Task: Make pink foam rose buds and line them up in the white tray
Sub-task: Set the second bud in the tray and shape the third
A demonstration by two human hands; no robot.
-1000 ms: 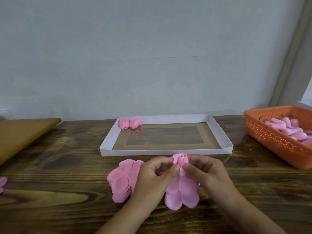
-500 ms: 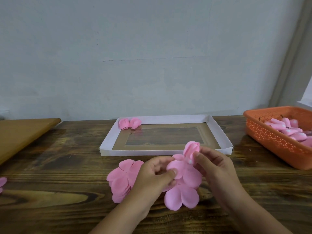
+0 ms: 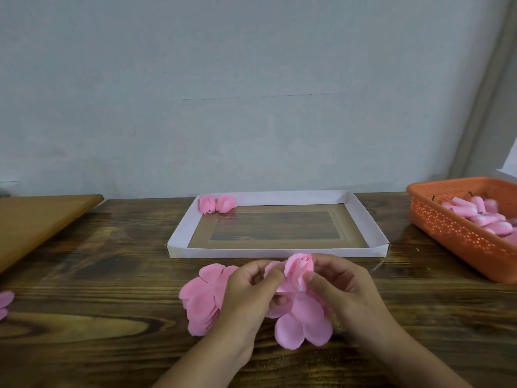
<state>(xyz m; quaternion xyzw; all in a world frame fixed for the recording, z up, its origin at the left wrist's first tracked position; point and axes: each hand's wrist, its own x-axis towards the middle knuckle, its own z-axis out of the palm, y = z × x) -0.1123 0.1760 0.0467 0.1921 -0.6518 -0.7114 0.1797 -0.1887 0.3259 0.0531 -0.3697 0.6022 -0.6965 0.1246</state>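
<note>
We see lots of pink here: the bud (image 3: pixel 300 265), loose petals (image 3: pixel 205 299), two buds (image 3: pixel 217 204) at the white tray's (image 3: pixel 179 238) 11 o'clock corner. Orange basket (image 3: pixel 458 236) with tiny perforated dots, dark streaky wood-grain table (image 3: pixel 98 275), pale grey wall (image 3: pixel 251 93).

You get soft, even daylight, moderately bright, no hard shadows. Faint sheen on the table (image 3: pixel 112 261) left of the tray (image 3: pixel 179 233), with a pale reflection on the tray's clear window. Your hands (image 3: pixel 302 292) and the petals (image 3: pixel 302 323) look slightly motion-soft. Wide-angle bend shows at the edges; the basket (image 3: pixel 461 242) on the right stretches. The wall (image 3: pixel 251 93) looks grainy.
</note>
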